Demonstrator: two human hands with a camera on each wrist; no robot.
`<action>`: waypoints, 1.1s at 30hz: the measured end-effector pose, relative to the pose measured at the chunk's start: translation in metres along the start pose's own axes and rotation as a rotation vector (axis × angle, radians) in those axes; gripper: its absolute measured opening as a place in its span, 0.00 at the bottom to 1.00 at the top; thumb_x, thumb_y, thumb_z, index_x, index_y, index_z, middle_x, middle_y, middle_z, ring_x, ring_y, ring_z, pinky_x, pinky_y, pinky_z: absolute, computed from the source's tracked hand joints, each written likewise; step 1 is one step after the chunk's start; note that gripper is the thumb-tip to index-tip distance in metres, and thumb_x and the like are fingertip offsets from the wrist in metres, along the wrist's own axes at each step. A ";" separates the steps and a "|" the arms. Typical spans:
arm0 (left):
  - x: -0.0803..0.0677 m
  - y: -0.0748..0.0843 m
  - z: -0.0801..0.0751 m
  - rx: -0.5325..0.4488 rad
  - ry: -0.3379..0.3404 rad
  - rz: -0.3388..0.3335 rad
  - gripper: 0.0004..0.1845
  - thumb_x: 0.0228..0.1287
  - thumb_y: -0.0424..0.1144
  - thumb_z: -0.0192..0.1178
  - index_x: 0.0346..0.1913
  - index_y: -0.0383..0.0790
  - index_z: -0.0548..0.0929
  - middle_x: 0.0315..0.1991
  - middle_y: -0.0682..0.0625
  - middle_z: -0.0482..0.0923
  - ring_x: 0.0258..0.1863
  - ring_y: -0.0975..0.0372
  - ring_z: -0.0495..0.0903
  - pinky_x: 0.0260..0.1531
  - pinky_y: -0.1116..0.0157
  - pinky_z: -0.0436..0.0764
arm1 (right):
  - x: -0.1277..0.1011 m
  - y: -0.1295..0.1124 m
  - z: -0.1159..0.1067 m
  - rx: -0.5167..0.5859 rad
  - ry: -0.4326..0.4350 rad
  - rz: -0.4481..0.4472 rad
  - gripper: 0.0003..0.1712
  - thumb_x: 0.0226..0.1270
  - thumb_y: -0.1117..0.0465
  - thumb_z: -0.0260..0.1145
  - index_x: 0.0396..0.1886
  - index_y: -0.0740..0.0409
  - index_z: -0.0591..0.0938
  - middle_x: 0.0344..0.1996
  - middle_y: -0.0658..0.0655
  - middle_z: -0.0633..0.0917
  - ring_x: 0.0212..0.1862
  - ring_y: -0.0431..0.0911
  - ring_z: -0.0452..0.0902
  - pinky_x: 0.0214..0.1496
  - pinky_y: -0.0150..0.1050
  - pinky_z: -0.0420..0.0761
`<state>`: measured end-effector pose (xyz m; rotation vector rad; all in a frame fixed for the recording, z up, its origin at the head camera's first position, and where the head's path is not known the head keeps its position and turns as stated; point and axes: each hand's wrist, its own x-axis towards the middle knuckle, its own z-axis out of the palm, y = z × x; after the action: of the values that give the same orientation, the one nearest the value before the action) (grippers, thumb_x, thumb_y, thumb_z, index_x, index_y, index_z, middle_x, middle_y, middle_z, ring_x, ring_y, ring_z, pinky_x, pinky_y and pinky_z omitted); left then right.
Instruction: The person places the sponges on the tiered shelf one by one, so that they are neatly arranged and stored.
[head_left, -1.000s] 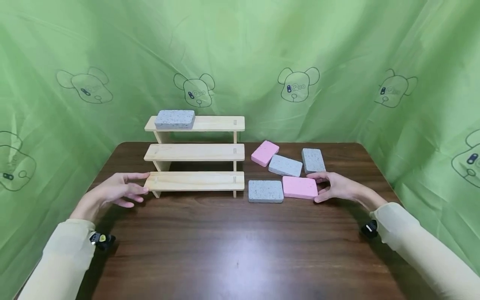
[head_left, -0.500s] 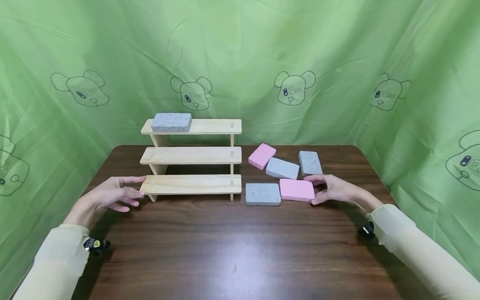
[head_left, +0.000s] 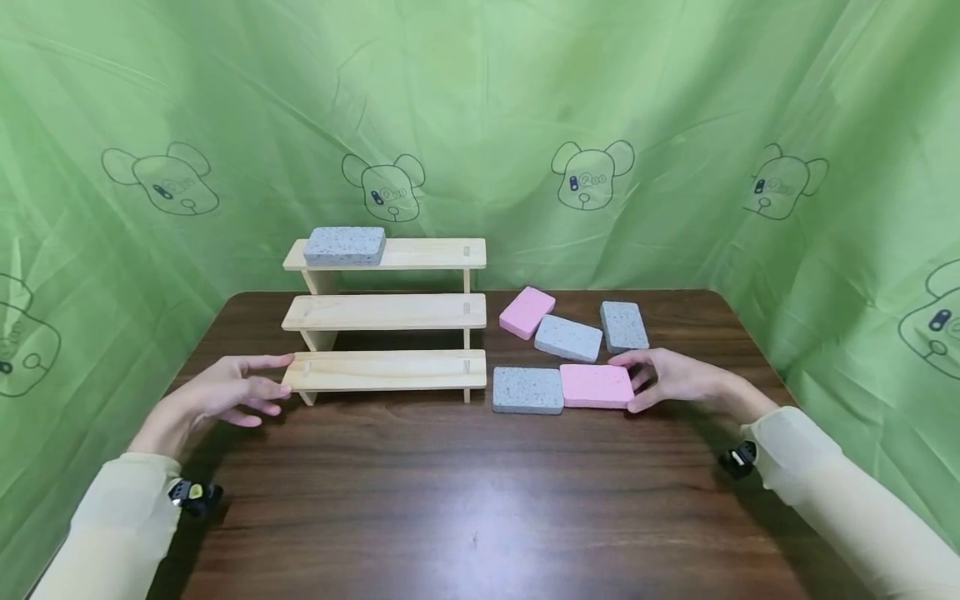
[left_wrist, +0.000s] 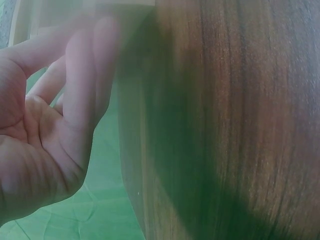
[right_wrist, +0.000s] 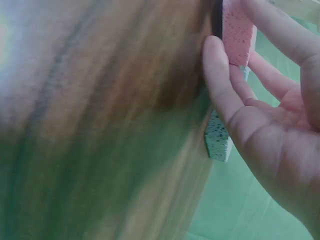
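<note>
A pale wooden three-tier display stand (head_left: 386,369) is at the left rear of the table. My left hand (head_left: 225,390) is at the left end of its lowest shelf, fingers fairly straight, fingertips right at the shelf's corners. In the left wrist view those fingers (left_wrist: 80,75) reach up toward the stand. My right hand (head_left: 671,379) pinches the right end of a pink sponge (head_left: 595,386) lying flat, thumb at its near corner and fingers at the far one. Against its left end lies a grey speckled sponge (head_left: 527,390).
Another grey sponge (head_left: 345,246) lies on the top shelf's left part. Behind the front pair are a tilted grey sponge (head_left: 568,337), a pink sponge (head_left: 527,312) and an upright-turned grey sponge (head_left: 624,326). A green curtain (head_left: 480,125) surrounds the brown wooden table (head_left: 480,500).
The pink sponge in my right hand has shifted slightly toward me and turned nearly in line with the grey one beside it. My left hand stays by the stand; the head view dipped slightly.
</note>
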<state>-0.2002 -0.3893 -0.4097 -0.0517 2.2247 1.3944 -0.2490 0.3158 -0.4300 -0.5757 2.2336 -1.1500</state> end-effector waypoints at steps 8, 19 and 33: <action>-0.002 0.002 0.002 -0.007 0.013 -0.019 0.44 0.68 0.42 0.68 0.80 0.41 0.55 0.50 0.43 0.86 0.41 0.54 0.87 0.34 0.54 0.88 | -0.010 -0.025 -0.019 -0.103 -0.014 0.031 0.44 0.55 0.62 0.81 0.68 0.69 0.71 0.57 0.65 0.80 0.49 0.52 0.84 0.48 0.36 0.82; -0.003 0.003 0.003 -0.011 0.021 -0.020 0.45 0.67 0.42 0.69 0.80 0.41 0.56 0.50 0.43 0.86 0.42 0.54 0.87 0.34 0.54 0.88 | -0.011 -0.041 -0.040 -0.074 0.012 0.000 0.44 0.56 0.62 0.81 0.69 0.66 0.70 0.53 0.63 0.82 0.51 0.55 0.84 0.52 0.36 0.81; -0.003 0.001 0.002 -0.017 0.023 -0.006 0.44 0.67 0.42 0.69 0.80 0.40 0.56 0.50 0.42 0.86 0.42 0.53 0.87 0.34 0.54 0.88 | 0.006 -0.055 -0.042 -0.061 0.048 0.005 0.42 0.55 0.59 0.82 0.69 0.57 0.72 0.49 0.60 0.86 0.52 0.57 0.83 0.50 0.40 0.83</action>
<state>-0.1966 -0.3876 -0.4085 -0.0807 2.2298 1.4166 -0.2744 0.3077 -0.3654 -0.5718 2.3169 -1.1071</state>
